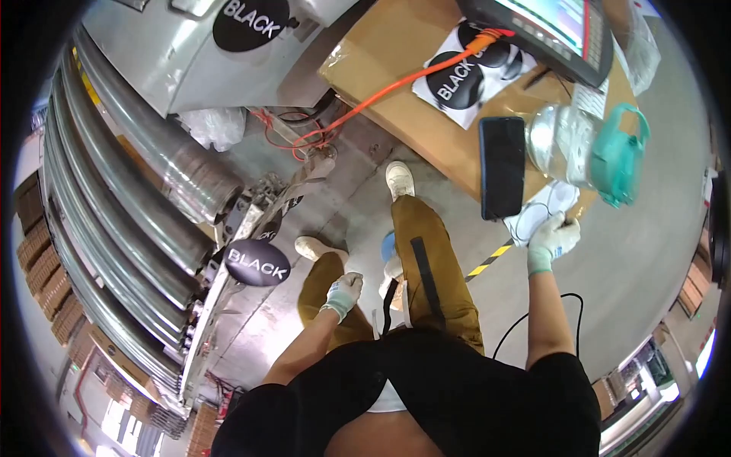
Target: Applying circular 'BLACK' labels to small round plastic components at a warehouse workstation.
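White sheet [542, 207] is at the near edge of the brown carton [381, 72], thin dark line curving across it. Right hand [554, 240], in a pale knit glove, is at the sheet's near end, fingers bent over toward it; cannot tell if they pinch the paper or just rest on it. Left hand [345, 292], same glove type, is well apart from the carton, in front of the left thigh, fingers folded in toward the palm. On the carton by the sheet: dark phone [502, 167], then a clear bottle [563, 145] with a teal lid [620, 156]. Farther up, a screened device [560, 38] and an orange cable [381, 93] running off the carton's far side. Metal rollers [114, 164] on the left; black cable [580, 301] loops behind the right forearm
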### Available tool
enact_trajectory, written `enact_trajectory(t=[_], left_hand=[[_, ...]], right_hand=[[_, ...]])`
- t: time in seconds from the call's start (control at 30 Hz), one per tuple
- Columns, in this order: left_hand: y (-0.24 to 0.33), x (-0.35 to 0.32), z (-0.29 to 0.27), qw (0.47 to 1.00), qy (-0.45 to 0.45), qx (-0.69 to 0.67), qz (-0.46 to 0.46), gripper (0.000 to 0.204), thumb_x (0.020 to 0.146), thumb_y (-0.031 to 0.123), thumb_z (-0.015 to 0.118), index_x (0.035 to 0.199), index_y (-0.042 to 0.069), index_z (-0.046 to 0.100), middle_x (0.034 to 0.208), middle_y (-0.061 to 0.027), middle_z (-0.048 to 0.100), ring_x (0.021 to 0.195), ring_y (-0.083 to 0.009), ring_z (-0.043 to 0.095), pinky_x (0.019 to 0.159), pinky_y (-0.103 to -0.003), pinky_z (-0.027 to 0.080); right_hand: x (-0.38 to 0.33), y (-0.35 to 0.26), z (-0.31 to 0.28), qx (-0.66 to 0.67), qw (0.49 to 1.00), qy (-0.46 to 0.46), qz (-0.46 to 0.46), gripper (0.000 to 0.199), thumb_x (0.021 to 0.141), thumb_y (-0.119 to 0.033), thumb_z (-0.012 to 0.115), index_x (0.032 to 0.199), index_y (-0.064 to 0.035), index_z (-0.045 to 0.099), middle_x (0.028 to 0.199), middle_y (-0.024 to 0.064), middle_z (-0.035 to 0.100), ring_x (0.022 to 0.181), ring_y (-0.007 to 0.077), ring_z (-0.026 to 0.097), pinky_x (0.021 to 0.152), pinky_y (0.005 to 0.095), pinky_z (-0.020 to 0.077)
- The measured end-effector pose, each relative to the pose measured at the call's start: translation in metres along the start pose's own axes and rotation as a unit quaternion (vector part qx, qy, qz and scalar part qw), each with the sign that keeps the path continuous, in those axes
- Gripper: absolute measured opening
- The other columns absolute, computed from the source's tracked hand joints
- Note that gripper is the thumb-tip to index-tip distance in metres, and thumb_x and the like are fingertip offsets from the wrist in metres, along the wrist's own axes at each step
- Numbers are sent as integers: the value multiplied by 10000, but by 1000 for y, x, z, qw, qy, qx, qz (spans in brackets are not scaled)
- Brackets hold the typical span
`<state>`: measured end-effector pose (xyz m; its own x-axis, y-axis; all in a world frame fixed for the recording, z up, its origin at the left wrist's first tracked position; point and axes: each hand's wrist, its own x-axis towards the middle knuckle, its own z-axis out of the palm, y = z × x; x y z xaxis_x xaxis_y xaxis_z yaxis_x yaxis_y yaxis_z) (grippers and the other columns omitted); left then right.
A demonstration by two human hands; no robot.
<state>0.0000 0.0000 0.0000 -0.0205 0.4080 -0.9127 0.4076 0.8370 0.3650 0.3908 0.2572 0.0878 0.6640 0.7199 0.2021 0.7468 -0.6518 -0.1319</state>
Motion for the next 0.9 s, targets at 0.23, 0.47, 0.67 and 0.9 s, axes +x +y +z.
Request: enact_trajectory(t=[0.23,0.47,0.67,0.9], left_hand=[[-56,93,56,941,-116,318,-6,471,786,320,591,1173,57,541,1171,-188,580,1064,-354,572,888,-433,464],[-74,219,185,939,-201,276,29,627,769,467,576,1220,36,516,1231,-212,537,1141,-359,523,942,-455,432],[-118,224,191,963,-90,238,93,581,771,458,588,1175,43,544,1172,-212,561,1087,-362,546,904,-453,446],[-241,179,161,934,25,291,205,529,773,448,603,1121,51,576,1103,-213,589,1023,-367,572,860,-450,464]], right_hand=[[3,32,24,33,995,72,-56,367,845,-258,529,1013,68,522,990,231,539,950,355,514,865,438,398],[6,34,37,120,990,44,-51,390,870,-270,510,1037,82,515,1024,237,547,965,336,526,879,412,401],[13,44,36,72,993,56,-73,440,857,-321,514,1042,77,539,1015,252,587,922,368,571,846,429,432],[17,57,6,231,968,1,-94,337,848,-228,551,1031,56,550,976,164,610,853,251,582,802,363,468]])
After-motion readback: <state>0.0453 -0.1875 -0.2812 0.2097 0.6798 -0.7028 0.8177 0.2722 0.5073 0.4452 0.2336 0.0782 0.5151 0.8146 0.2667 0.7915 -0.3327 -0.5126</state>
